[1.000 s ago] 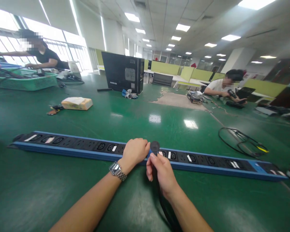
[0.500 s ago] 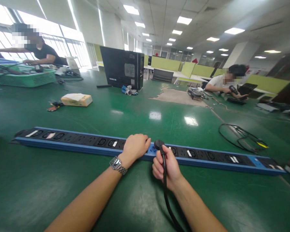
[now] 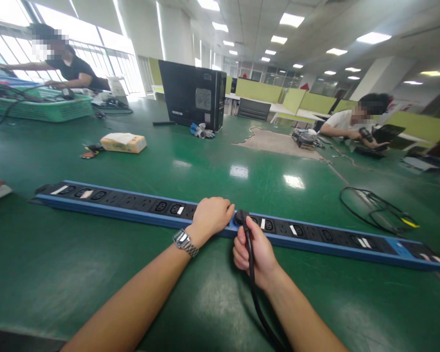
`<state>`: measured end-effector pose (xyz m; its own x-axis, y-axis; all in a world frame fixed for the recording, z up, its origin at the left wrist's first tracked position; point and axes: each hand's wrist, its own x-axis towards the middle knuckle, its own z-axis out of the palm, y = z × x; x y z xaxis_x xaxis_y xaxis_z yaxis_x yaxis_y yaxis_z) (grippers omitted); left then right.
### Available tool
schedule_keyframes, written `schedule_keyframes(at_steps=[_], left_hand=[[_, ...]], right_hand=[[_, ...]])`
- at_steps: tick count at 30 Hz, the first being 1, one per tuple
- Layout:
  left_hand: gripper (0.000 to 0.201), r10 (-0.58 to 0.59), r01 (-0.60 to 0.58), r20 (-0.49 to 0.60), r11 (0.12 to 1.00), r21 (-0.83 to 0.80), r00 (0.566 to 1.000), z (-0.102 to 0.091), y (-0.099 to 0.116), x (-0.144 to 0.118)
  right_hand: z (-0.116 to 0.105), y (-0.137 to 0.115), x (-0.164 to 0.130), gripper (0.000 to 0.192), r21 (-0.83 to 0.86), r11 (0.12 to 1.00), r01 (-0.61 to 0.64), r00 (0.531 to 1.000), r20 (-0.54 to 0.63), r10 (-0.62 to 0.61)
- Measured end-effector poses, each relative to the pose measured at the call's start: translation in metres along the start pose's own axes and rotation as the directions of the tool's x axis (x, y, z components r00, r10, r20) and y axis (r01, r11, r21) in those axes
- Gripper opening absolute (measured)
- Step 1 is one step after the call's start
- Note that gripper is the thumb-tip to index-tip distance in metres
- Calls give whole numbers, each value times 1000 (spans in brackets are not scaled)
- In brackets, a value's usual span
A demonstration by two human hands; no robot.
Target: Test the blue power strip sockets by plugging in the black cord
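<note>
A long blue and black power strip point(image 3: 311, 233) lies across the green table, its rows of sockets facing up and several white labels stuck on it. My left hand point(image 3: 213, 216), with a metal watch on the wrist, is wrapped over the strip's middle; its fingertips are hidden behind the far edge. Just right of it, my right hand point(image 3: 255, 252) is closed round a black plug point(image 3: 241, 216) at the strip's blue middle section. From the plug a thick black cord runs down toward me. Whether the pins are in the socket cannot be seen.
Behind the strip stand a tissue pack point(image 3: 123, 143), a black computer case point(image 3: 192, 95) and grey-blue gloves point(image 3: 202, 130). A coiled black cable point(image 3: 374, 210) lies at right. A green basket point(image 3: 55, 110) is at far left. Two people sit across the table, one at each side.
The view has shifted slightly, so most things sit a little further right. The plug is now lower against the blue section, closer to my left hand. Both hands keep their grips.
</note>
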<state>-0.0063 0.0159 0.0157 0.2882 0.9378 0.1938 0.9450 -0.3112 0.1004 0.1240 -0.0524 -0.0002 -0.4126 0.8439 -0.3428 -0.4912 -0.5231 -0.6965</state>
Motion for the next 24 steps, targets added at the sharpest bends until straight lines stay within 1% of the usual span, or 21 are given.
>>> schedule_keyframes(at_steps=[4,7,10,12,14,16,18,21,24], left_hand=[[45,-1,1,18,1000,6,1000,0,0,1],[44,1,-1,11,1000,12,1000,0,0,2],[44,5,-6,8,1000,18,1000,0,0,1],[45,4,-4,12,1000,19,1000,-1,0,1],[45,-1,1,19,1000,16,1000,-1,0,1],[45,-3,2,21,1000,12,1000,0,0,1],[45,-2,1,17,1000,9,1000,0,0,2],[46,0,-1,19,1000,6,1000,0,-1,2],[46,0,0,22,1000,0,1000,0,-1,2]], right_hand=[[2,6,1,52,-41,999,-2,1000,-15,2],[3,6,1,48,-6,1000,-9,1000,-7,8],[4,-4,-7,43,85,996,-25,997,79,18],[3,-15,-17,41,144,990,0,987,158,-23],[-3,-27,-30,41,189,980,52,979,186,-88],[-15,-35,-42,40,228,969,95,981,142,-130],[-32,-40,-53,40,261,960,107,990,64,-127],[-58,-41,-65,41,260,964,62,998,-33,-55],[-74,-41,-73,42,218,976,20,996,-92,0]])
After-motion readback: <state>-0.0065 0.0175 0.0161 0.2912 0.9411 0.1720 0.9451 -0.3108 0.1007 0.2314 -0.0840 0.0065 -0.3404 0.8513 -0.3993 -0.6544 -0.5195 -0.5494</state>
